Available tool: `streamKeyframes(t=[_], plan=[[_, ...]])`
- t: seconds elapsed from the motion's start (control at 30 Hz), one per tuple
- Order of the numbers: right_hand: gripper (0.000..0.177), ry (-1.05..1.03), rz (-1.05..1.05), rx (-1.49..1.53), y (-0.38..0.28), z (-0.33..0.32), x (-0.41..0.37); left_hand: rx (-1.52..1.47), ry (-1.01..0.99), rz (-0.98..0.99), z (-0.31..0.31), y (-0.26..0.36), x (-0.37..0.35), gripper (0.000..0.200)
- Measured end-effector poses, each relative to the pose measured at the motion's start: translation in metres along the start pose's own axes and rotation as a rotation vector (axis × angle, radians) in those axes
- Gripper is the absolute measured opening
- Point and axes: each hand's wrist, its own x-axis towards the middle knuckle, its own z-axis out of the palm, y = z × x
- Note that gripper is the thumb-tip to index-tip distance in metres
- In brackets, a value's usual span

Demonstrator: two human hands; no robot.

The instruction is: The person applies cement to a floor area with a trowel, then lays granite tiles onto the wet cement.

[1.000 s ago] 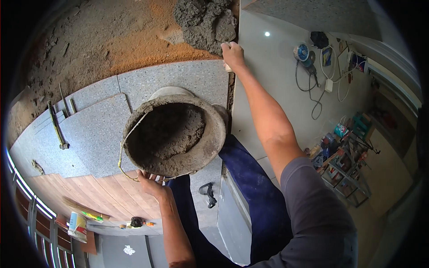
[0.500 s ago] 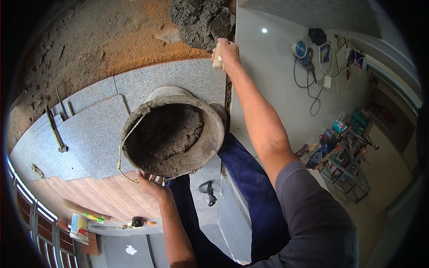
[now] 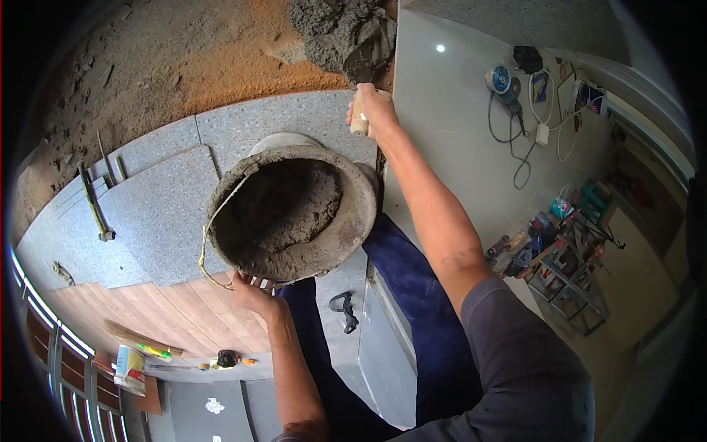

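Note:
A mortar-caked bucket [image 3: 353, 221] lies tipped over the speckled tiles with its mouth toward me and wet mortar [image 3: 313, 214] inside. My left hand [image 3: 254, 292] grips the bucket's lower rim, beside the wire handle [image 3: 204, 254]. At the top, my right hand [image 3: 374, 109] is closed round the wooden handle of a trowel [image 3: 359, 122]. The trowel's blade touches a heap of grey mortar [image 3: 335, 33] on the soil, and mortar partly covers it.
A hammer [image 3: 94, 202] and thin bars lie on the speckled tiles [image 3: 158, 191] at left. An angle grinder [image 3: 504, 87] with its cord is at upper right, above a cluttered tool rack [image 3: 563, 276]. A black clamp-like item [image 3: 344, 311] lies near my legs.
My right hand and the trowel have come slightly down, toward the bucket. The bucket, my left hand and the surroundings sit a little further right in view. Both grips are unchanged.

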Motion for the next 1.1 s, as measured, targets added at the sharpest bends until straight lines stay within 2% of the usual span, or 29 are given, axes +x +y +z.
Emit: streamKeyframes(t=[0.13, 0.23, 0.33, 0.5, 0.63, 0.73, 0.87, 0.97, 1.1], plan=[[0.026, -0.075, -0.019, -0.110, -0.012, -0.021, -0.022, 0.014, -0.001, 0.031, 0.003, -0.001, -0.006, 0.049], [0.030, -0.022, -0.120, -0.212, -0.014, -0.036, -0.017, -0.007, 0.018, 0.008, 0.003, -0.002, -0.005, 0.049], [0.029, -0.132, -0.001, -0.142, -0.012, -0.032, 0.007, -0.004, 0.009, 0.013, 0.002, -0.003, -0.003, 0.048], [0.026, -0.195, 0.065, -0.368, 0.002, -0.003, -0.001, -0.034, 0.008, -0.001, 0.004, -0.002, -0.002, 0.042], [0.026, -0.222, 0.009, -0.402, -0.004, -0.011, -0.018, -0.017, 0.018, 0.003, 0.002, -0.004, -0.001, 0.043], [0.029, -0.206, -0.056, -0.549, -0.007, -0.042, -0.030, -0.042, 0.013, -0.001, 0.005, 0.000, -0.008, 0.043], [0.027, -0.112, -0.310, -1.087, -0.024, -0.091, -0.023, -0.049, 0.022, 0.008, 0.004, -0.004, -0.005, 0.044], [0.026, 0.102, -0.579, -1.609, -0.050, -0.112, -0.013, -0.050, 0.019, 0.015, 0.005, -0.001, -0.008, 0.043], [0.027, 0.068, -0.662, -1.829, -0.081, -0.103, -0.014, -0.028, 0.014, 0.025, 0.003, -0.004, -0.004, 0.041]])
